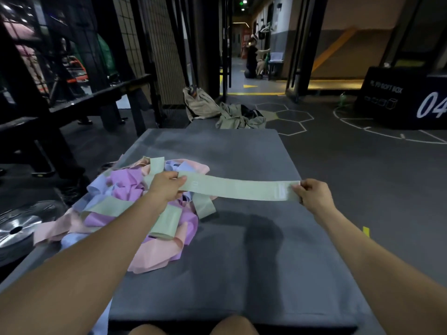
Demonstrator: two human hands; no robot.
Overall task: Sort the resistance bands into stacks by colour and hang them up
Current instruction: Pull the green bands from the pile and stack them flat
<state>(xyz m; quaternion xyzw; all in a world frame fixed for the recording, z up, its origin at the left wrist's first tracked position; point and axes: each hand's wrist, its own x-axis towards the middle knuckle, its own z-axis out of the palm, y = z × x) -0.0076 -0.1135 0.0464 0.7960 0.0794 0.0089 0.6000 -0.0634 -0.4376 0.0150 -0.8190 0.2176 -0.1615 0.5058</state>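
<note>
A pale green resistance band [238, 189] is stretched flat between my hands above the grey mat [242, 262]. My left hand [167, 186] pinches its left end and my right hand [313, 193] pinches its right end, beside a white label. To the left on the mat lies a tangled pile of bands [125, 209] in pink, purple, light blue and green. Two more green bands [167, 222] lie on top of that pile under my left forearm.
A black weight plate [18, 229] lies on the floor at the left. A dark bench frame [96, 97] stands at the back left. Beige clothing and a bag [217, 110] lie beyond the mat. A black soft box [408, 97] is far right. A person stands in the corridor [252, 56].
</note>
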